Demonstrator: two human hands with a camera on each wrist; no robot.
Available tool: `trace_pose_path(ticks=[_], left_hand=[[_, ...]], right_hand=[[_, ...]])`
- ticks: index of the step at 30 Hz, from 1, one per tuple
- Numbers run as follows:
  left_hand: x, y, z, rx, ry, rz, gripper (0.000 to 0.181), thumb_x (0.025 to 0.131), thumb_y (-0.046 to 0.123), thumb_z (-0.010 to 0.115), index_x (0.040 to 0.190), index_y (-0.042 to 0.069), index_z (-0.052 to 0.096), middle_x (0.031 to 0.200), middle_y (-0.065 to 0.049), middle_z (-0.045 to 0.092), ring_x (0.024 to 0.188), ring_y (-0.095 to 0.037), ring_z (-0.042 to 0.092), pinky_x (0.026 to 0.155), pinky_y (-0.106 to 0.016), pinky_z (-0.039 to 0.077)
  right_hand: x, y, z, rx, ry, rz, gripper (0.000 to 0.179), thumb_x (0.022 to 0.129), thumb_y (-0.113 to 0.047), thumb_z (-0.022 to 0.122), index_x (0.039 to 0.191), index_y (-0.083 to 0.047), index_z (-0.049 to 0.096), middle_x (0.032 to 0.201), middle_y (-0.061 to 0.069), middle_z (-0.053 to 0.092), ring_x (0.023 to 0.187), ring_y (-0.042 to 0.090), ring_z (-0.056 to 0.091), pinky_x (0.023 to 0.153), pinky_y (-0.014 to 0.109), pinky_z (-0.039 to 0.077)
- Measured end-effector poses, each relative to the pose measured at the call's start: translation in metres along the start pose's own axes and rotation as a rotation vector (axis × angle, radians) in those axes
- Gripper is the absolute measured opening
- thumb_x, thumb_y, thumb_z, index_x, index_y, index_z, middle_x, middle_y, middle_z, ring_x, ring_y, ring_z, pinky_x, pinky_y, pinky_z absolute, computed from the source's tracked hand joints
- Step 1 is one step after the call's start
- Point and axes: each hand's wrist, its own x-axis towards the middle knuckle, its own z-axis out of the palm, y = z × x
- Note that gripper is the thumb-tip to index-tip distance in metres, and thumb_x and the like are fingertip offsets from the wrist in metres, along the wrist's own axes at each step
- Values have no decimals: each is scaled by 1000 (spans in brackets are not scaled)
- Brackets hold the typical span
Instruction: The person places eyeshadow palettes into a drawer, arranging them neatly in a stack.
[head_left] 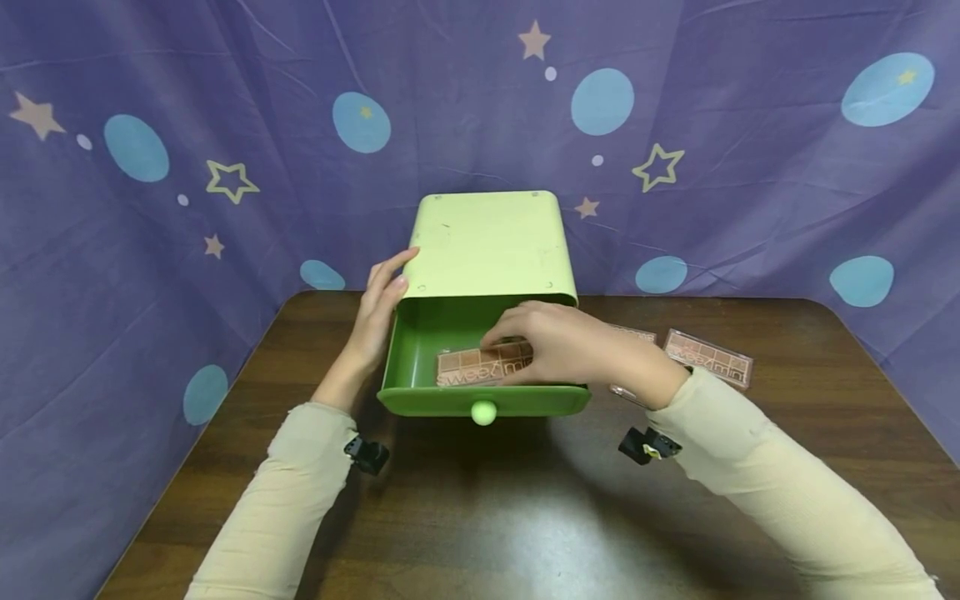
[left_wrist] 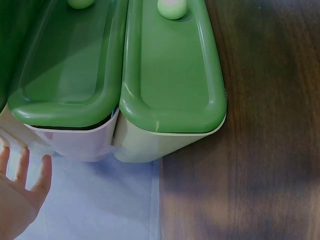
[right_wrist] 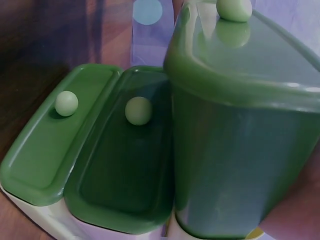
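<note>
A pale green drawer cabinet stands on the table with its top drawer pulled out. Inside that drawer, a clear-lidded eyeshadow palette marked "sweet mint" leans near the front wall. My right hand reaches in over the drawer's right side and pinches the palette's right end between thumb and fingers. My left hand rests against the cabinet's left side, fingers extended. In the left wrist view the left hand shows straight, spread fingers. The right wrist view catches only a blurred edge of the right hand.
More palettes lie on the table to the right: one palette in plain sight, others partly behind the right wrist. Two lower drawers with round knobs, such as the bottom drawer, are closed. A purple patterned curtain hangs behind the table.
</note>
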Motion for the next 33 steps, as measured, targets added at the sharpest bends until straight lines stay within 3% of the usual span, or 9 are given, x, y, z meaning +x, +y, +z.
trace_pose_path(ticks=[11,19,26,33], left_hand=[[1,1,1,5,5,-3,52,98,25,43,145,5,48,135,-10,40,124,-16,36,108,-46,24],[0,1,0,8,1,-10,52,98,25,42,146,6,47,135,-10,39,125,-17,36,108,-47,23],[-1,1,0,1,4,-15,52,98,24,42,146,6,47,135,-8,39,125,-17,35,107,-46,23],[0,1,1,-8,3,-22,51,98,24,43,146,6,47,134,-6,39,124,-16,36,107,-44,24]], right_hand=[[8,-2,2,-30,-74,74,52,74,-27,88,121,-16,69,107,-5,60,88,11,56,76,30,48],[4,0,-3,57,-56,40,48,83,-30,81,127,-15,66,118,-5,62,100,12,58,88,31,47],[-19,4,-16,259,65,-18,47,88,-25,76,130,-10,64,124,1,65,111,16,60,95,39,47],[-53,9,-22,311,235,-44,44,84,-17,80,126,-15,66,123,-5,64,111,14,59,88,39,49]])
